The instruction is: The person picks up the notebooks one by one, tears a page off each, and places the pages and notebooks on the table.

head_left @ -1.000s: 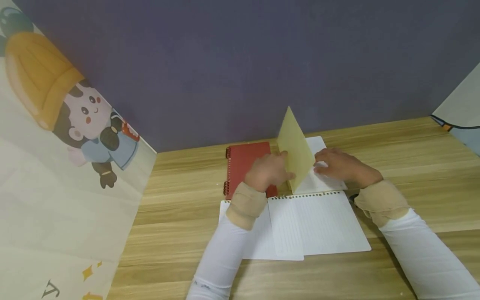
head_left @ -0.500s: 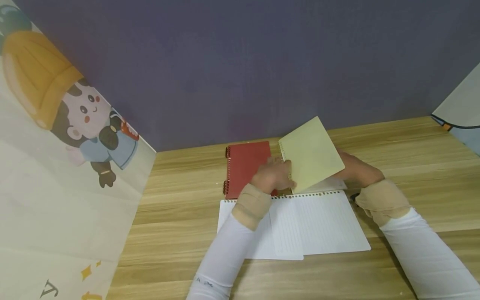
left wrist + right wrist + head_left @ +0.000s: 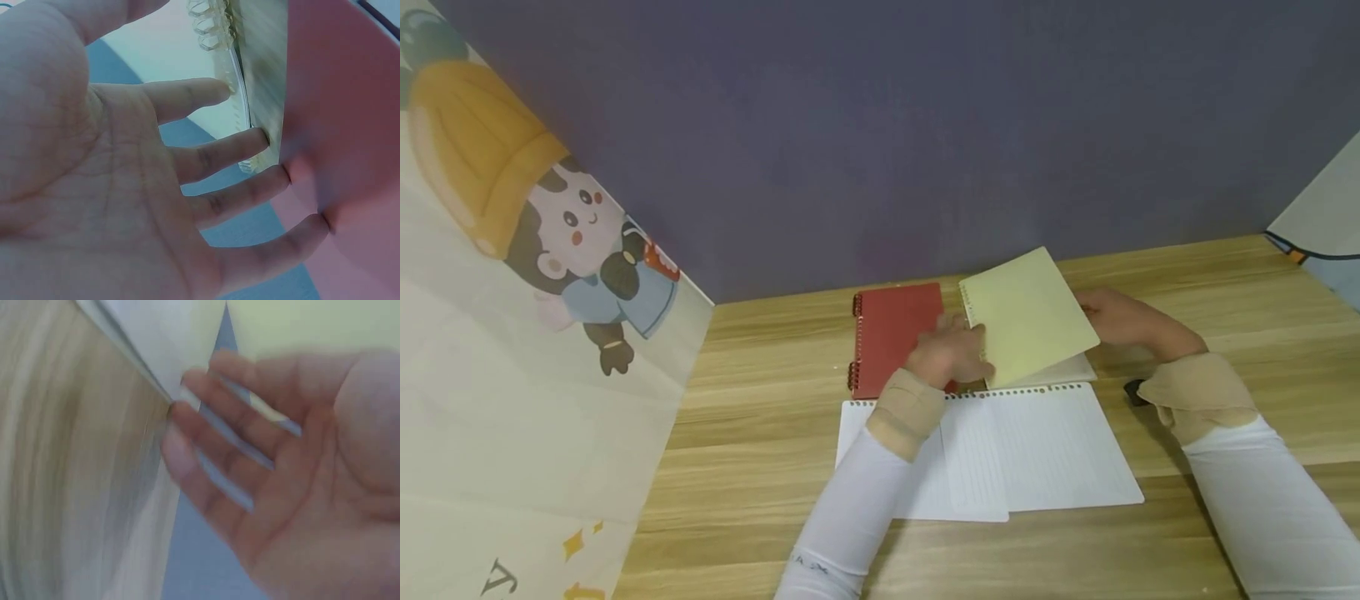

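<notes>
A spiral notebook with a pale yellow cover (image 3: 1030, 312) lies near the wall, its cover tilted up over white pages (image 3: 1072, 370). My left hand (image 3: 951, 354) is at its ringed left edge, fingers spread. In the left wrist view, fingertips reach the clear spiral rings (image 3: 205, 28) and a red cover (image 3: 350, 125). That red notebook (image 3: 891, 333) lies just to the left. My right hand (image 3: 1123, 318) is beside the yellow cover's right edge, its fingers loosely bent with nothing gripped. In the right wrist view, fingertips come right at the white page edge (image 3: 150, 337).
Overlapping lined white sheets (image 3: 1063, 450) with punched holes lie in front of the notebooks on the wooden table (image 3: 752, 417). A dark wall (image 3: 880, 142) rises directly behind. On the left stands a pale wall with a cartoon figure (image 3: 587, 217).
The yellow cover has swung from upright down to the right, over the white pages. My right hand has come out from under it and moved right. The left hand has shifted slightly right.
</notes>
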Demonstrator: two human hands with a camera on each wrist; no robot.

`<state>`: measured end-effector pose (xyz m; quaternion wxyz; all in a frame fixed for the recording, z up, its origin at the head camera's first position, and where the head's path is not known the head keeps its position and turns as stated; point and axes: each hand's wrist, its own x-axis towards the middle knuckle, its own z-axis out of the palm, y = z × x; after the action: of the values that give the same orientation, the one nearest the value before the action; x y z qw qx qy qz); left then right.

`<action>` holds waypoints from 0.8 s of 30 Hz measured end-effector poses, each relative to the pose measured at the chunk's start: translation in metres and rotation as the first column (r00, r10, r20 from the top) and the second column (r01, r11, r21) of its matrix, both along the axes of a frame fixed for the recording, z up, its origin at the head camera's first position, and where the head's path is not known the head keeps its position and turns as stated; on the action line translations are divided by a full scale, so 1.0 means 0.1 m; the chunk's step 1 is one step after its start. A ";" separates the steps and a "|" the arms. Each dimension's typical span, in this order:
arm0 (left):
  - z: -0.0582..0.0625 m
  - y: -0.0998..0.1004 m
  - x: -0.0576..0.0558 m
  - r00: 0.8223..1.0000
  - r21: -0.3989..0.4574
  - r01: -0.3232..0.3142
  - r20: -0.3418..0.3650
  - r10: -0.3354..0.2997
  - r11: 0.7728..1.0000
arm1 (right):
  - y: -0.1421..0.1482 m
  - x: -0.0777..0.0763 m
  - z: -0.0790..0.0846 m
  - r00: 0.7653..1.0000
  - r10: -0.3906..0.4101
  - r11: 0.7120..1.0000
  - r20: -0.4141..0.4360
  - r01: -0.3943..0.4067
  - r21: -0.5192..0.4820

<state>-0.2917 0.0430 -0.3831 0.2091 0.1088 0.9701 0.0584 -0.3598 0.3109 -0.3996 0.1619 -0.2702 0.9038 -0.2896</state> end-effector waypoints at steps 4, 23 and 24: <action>-0.02 0.02 0.01 1.000 0.007 -0.015 0.018 0.015 1.000 | 0.04 -0.05 -0.01 0.993 -0.111 0.994 0.038 0.110 0.020; -0.05 -0.01 -0.02 0.999 -0.017 -0.029 0.016 0.029 0.999 | -0.07 -0.06 -0.13 0.991 -0.080 0.995 0.107 0.073 0.067; -0.06 -0.02 -0.02 0.999 -0.013 -0.030 0.017 0.030 0.999 | -0.07 -0.06 -0.13 0.992 -0.076 0.995 0.104 0.069 0.070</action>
<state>-0.2933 0.0413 -0.3887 0.2173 0.0923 0.9701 0.0563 -0.3654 0.3043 -0.4123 0.2079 -0.2160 0.9122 -0.2793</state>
